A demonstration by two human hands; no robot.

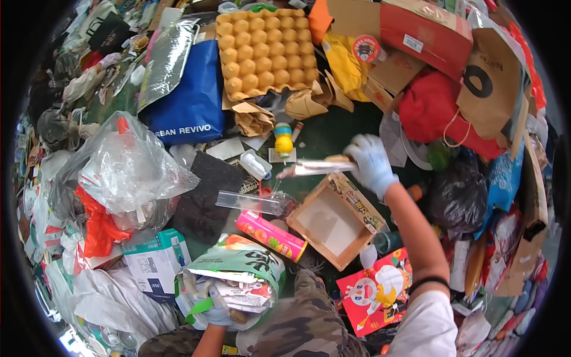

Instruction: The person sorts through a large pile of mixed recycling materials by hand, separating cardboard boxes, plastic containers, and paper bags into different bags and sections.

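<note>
My right hand (372,166), in a pale blue-white glove, is closed on one end of a thin, flat whitish piece (324,167) whose kind I cannot tell. It points left, above an open cardboard box (361,239) with a printed edge. My left hand (219,309), also gloved, is closed at the near side of a green plastic bag (269,266), its fingers at the mouth. Inside the bag show papers and printed wrappers (244,293). Between bag and box lies a pink can-shaped tube (272,235). A yellow bottle with a blue-green top (283,141) stands farther off.
At the back are an egg tray (267,50), a blue shopping bag (184,101) and a red box (425,35). Clear plastic bags (128,166) heap at left. A black bag (457,193) sits right, a red printed card (376,291) near my knee.
</note>
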